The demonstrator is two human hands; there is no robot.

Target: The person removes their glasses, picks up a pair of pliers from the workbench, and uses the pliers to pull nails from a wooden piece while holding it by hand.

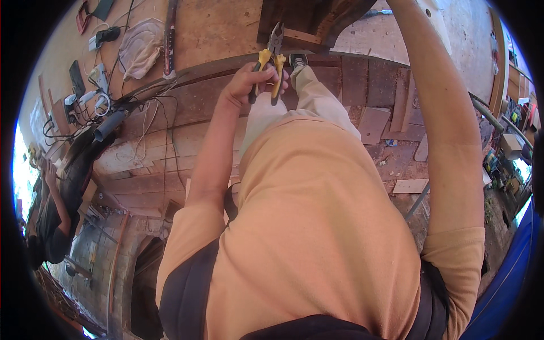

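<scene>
My left hand (253, 79) is closed around combination pliers (273, 59) with yellow and black handles. Their handles are spread, and the metal jaws point toward the far edge of the view. Just beyond the pliers stands a dark brown wooden piece (276, 24) with a lighter strip across its lower part, on the worktable (218, 28). My right arm (447, 107) reaches forward along the right side, past the top edge of the picture, so my right hand is out of sight. A thin tool with a blue end (376, 12) lies beside the wooden piece.
On the table's left are a crumpled pale cloth (141, 48), a long dark-handled tool (170, 42), and tangled cables with a white power strip (100, 76). Another person's arm (56, 192) shows at far left. Wood offcuts (374, 124) litter the floor. A blue sheet (510, 277) hangs at lower right.
</scene>
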